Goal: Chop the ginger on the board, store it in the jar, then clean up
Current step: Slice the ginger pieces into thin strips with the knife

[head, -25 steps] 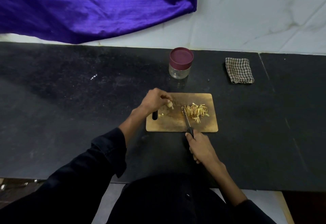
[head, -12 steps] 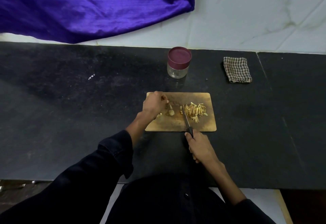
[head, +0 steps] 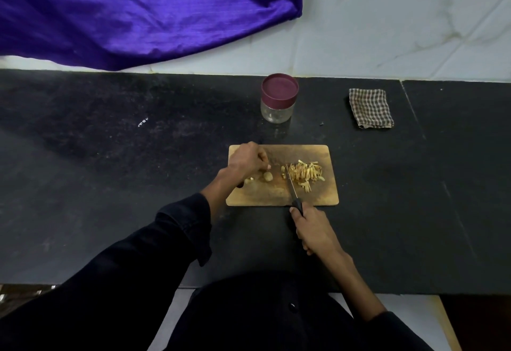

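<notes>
A wooden chopping board (head: 304, 154) lies on the black counter. A pile of chopped ginger strips (head: 304, 175) sits on its right half. A small uncut ginger chunk (head: 267, 176) and another bit (head: 249, 180) lie on the left half. My left hand (head: 247, 161) hovers over the board's left part, fingers curled just above the chunk, with nothing plainly held. My right hand (head: 312, 229) grips the black handle of a knife (head: 291, 187), whose blade rests on the board at the pile's left edge. Behind the board stands a glass jar (head: 278, 110) with its maroon lid on.
A folded checked cloth (head: 370, 107) lies at the back right of the counter (head: 110, 185). A purple cloth (head: 138, 10) hangs over the tiled wall at the back left. The counter's front edge runs just before my body.
My left hand set the ginger chunk down on the board and drew back left a little. The knife and my right hand have barely moved.
</notes>
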Demonstrator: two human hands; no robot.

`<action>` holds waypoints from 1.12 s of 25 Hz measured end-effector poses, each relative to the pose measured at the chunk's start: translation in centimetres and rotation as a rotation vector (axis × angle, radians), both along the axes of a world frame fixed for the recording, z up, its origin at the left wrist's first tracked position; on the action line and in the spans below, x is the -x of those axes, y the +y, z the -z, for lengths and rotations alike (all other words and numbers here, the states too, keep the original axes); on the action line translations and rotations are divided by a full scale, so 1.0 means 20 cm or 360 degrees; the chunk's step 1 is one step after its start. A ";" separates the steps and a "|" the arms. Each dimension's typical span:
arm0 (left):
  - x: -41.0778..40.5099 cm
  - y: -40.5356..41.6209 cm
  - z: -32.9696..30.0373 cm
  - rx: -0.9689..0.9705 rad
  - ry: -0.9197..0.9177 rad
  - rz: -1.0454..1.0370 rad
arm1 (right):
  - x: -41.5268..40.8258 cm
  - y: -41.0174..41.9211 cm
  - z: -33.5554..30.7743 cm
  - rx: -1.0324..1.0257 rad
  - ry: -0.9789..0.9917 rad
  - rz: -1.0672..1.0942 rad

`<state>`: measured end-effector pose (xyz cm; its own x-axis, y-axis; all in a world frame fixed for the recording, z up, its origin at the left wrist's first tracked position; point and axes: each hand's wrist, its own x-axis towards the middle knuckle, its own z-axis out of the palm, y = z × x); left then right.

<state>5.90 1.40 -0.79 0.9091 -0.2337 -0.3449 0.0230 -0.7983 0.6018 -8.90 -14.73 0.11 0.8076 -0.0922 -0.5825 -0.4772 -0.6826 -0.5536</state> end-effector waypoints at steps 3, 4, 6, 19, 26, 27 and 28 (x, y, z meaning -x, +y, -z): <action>0.00 0.04 -0.01 0.0102 -0.0004 -0.0041 | 0.00 0.00 -0.01 -0.0007 -0.0001 -0.0007; 0.01 0.05 -0.02 0.0129 -0.0026 -0.0093 | 0.00 0.00 0.00 -0.0014 -0.0004 -0.0004; 0.07 0.05 -0.01 0.0169 -0.0093 -0.0216 | 0.00 0.00 0.00 -0.0027 -0.0012 0.0003; 0.30 -0.04 0.14 0.0185 -0.0393 -0.0322 | -0.09 0.09 0.08 0.0100 -0.0105 -0.0195; 0.30 -0.04 0.14 0.0159 -0.0407 -0.0315 | -0.09 0.13 0.07 0.0164 -0.0114 -0.0205; 0.30 -0.04 0.15 0.0145 -0.0404 -0.0318 | -0.09 0.14 0.07 0.0191 -0.0098 -0.0214; 0.30 -0.04 0.15 0.0132 -0.0399 -0.0321 | -0.09 0.15 0.07 0.0219 -0.0078 -0.0219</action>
